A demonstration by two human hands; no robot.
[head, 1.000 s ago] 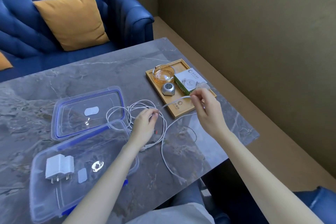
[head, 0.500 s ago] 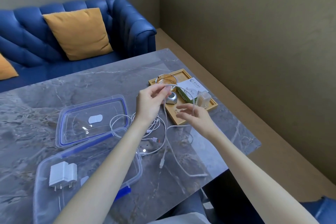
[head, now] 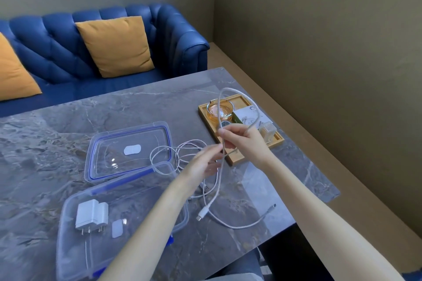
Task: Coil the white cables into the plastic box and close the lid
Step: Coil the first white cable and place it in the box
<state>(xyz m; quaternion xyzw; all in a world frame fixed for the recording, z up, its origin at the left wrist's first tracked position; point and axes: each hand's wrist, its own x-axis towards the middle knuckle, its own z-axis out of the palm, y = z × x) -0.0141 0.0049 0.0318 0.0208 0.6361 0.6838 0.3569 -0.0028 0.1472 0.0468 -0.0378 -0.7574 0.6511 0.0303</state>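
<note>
My right hand (head: 243, 142) pinches a white cable (head: 237, 92) into a raised loop above the wooden tray. The cable's tail hangs down past my left hand (head: 203, 163) and trails over the table to two plug ends near the front edge. My left hand is below and left of the right, fingers apart, touching the hanging strand. More white cable (head: 169, 151) lies in loose loops between the lid and my hands. The clear plastic box (head: 68, 235) sits at the front left with a white charger (head: 91, 214) inside. Its blue-rimmed lid (head: 130, 150) lies flat behind it.
A wooden tray (head: 237, 159) at the right holds an amber glass bowl (head: 219, 110), a small card box and a clear block. A blue sofa (head: 114, 52) with orange cushions stands beyond the grey marble table (head: 57, 125). The wall runs close on the right.
My right hand took over the cable and lifted it into a tall loop above the tray. My left hand dropped from the raised strand to the hanging part below. The camera tilted up.
</note>
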